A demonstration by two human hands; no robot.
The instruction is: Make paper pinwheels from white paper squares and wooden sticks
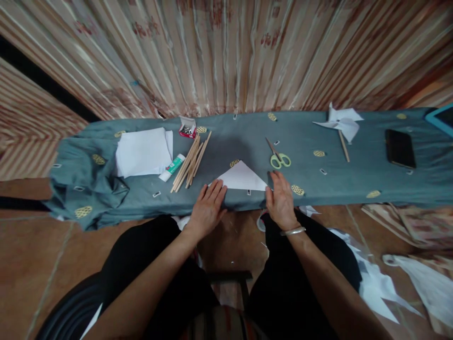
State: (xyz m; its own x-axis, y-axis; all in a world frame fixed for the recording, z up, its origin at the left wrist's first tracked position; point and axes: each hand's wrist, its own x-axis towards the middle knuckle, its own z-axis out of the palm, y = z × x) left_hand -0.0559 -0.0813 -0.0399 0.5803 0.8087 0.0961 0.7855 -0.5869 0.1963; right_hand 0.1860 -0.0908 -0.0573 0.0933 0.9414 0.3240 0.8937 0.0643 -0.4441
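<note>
Both our hands lie flat and open on the table's near edge, holding nothing. Our left hand (208, 207) rests palm down with its fingertips touching the left corner of the triangle (242, 177), a white folded sheet lying on the cloth (354, 179). Our right hand (281, 198), a bangle (292, 231) on its wrist, presses its fingers against the triangle's right corner. The triangle sits between our hands, its long edge toward us and its point away.

Just beyond the triangle, to the right, lie the scissors (279, 158) with green handles. Left of it we see a bundle of sticks (190, 163), a glue tube (171, 167) beside them, and a stack of paper (143, 152) farther left. A small red box (187, 128) stands behind the sticks. Well to the right a pinwheel (340, 123) lies on the cloth, and a phone (399, 148) past it. Paper scraps (375, 283) lie on the floor by our right knee.
</note>
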